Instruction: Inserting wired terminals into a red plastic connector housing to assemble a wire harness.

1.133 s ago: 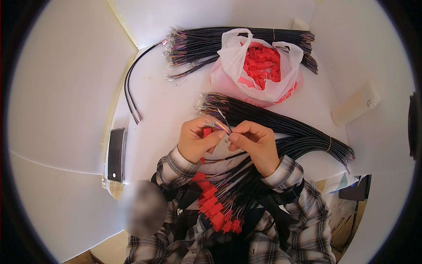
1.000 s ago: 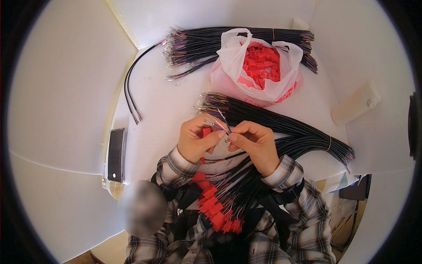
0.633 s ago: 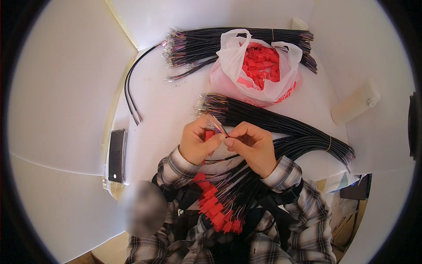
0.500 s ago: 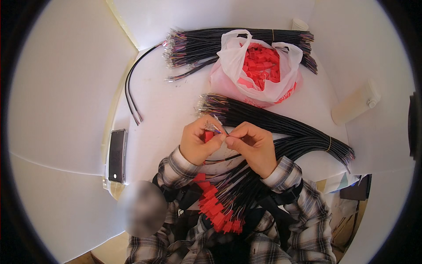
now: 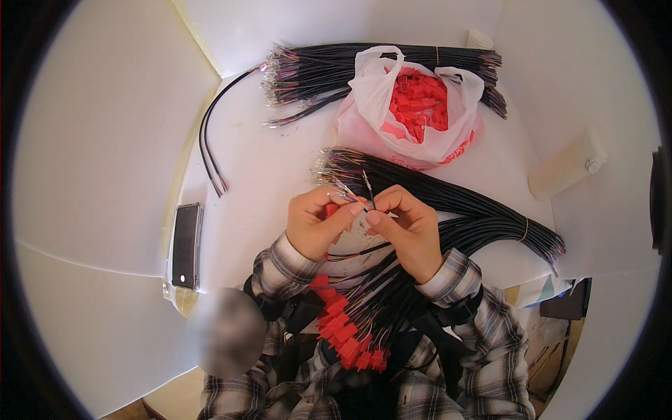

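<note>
Above the middle of the table, my left hand [image 5: 313, 222] is closed, pinching several thin coloured wires [image 5: 352, 193] with metal terminals at their ends. A red plastic connector housing [image 5: 331, 210] is tucked in the same hand's curled fingers. Facing it, my right hand [image 5: 409, 227] pinches a black wire [image 5: 371, 196] that points up with a metal tip. Both hands' fingertips nearly meet. Below them, black cables with red connectors [image 5: 343, 330] on their ends fan out over my lap. Beyond the hands lies a bundle of black cables [image 5: 434, 185] with bare terminals at its left end.
A white plastic bag [image 5: 367, 129] filled with red connector housings [image 5: 418, 101] stands at the back, before another cable bundle [image 5: 315, 70]. One bent black cable [image 5: 206, 133] and a phone [image 5: 186, 245] lie at left. A cream bottle [image 5: 567, 164] stands at right, and white panels surround the table.
My fingertips have shifted slightly, and the black wire now stands apart from the coloured wires, pointing upward. The coloured wires show more clearly between my hands.
</note>
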Action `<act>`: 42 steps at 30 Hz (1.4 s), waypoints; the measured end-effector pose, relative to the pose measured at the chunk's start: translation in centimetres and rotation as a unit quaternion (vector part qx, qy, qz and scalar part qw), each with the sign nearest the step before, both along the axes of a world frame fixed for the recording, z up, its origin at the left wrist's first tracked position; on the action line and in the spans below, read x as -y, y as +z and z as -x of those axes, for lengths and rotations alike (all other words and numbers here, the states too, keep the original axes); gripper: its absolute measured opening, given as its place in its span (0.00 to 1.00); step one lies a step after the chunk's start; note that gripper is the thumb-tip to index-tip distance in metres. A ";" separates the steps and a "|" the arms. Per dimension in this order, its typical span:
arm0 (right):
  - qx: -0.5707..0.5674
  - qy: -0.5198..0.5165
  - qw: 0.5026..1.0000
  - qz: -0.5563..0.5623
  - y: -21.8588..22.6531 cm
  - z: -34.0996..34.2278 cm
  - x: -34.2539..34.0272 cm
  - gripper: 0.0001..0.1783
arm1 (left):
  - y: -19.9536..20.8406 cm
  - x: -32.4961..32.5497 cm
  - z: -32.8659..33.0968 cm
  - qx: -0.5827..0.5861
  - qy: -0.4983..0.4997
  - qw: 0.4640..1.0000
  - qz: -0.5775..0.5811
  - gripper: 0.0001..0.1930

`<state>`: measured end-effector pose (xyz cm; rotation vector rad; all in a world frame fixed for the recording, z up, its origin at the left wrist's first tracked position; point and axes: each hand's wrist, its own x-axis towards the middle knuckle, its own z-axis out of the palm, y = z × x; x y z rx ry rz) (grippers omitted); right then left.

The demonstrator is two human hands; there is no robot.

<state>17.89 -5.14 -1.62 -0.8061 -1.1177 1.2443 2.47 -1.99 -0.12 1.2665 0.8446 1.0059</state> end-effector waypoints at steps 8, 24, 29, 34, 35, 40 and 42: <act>-0.027 0.004 0.999 0.028 0.1 0.1 0.0 0.05 | -0.4 0.0 0.1 -0.070 0.045 0.977 -0.195 0.01; -0.022 -0.013 1.000 -0.009 -0.2 -0.1 -0.1 0.06 | -0.2 0.6 0.0 0.061 -0.016 0.995 -0.074 0.03; 0.035 -0.018 0.996 -0.083 -0.5 -0.2 -0.2 0.07 | -0.5 0.3 0.3 0.057 -0.003 0.996 -0.063 0.03; -0.051 0.010 0.999 -0.004 0.3 -0.2 0.1 0.06 | -0.7 -0.1 0.4 0.016 -0.025 0.971 -0.236 0.04; -0.051 0.010 0.999 -0.004 0.2 -0.1 0.1 0.06 | -0.8 -0.3 0.5 0.003 -0.039 0.961 -0.275 0.05; -0.033 0.015 0.999 0.004 -0.1 -0.1 0.1 0.06 | -0.7 0.3 0.2 0.008 -0.010 0.978 -0.208 0.05; -0.029 0.015 0.999 -0.012 -0.3 -0.2 0.0 0.06 | -0.7 0.4 0.2 -0.013 0.007 0.981 -0.193 0.05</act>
